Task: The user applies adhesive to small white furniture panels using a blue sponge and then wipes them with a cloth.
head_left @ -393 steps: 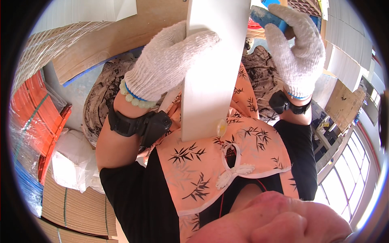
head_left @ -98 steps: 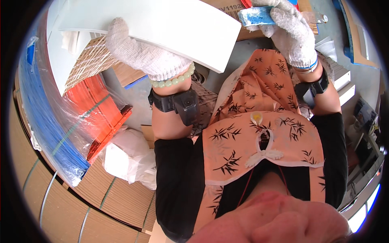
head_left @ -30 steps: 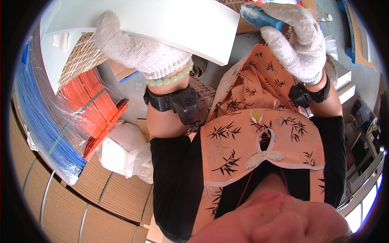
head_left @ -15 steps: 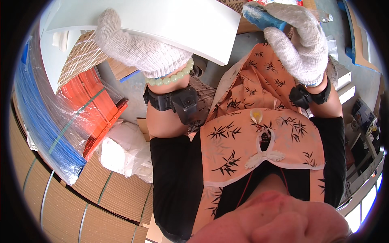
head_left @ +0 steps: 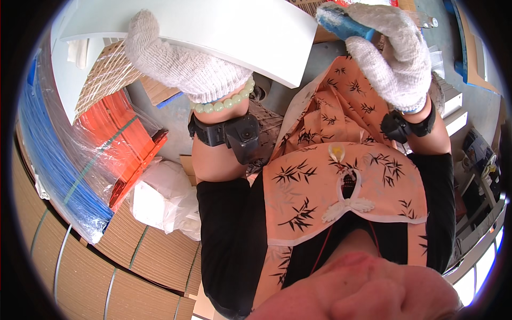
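White-gloved left hand (head_left: pixel 184 66) clamps a white panel (head_left: pixel 213 26); right hand (head_left: pixel 394 58) grips a blue tool (head_left: pixel 344 24) (orange and blue wrapped bundles (head_left: pixel 101 138) left).

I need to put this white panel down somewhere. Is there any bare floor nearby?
Little. A grey floor strip shows between the orange pieces and the left hand holding the white panel. Left is crowded: blue wrapped stack, white bags, cardboard bundles.

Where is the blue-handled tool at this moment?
In the head view, upper right: the blue-handled tool is gripped in the gloved right hand, beside the white panel.
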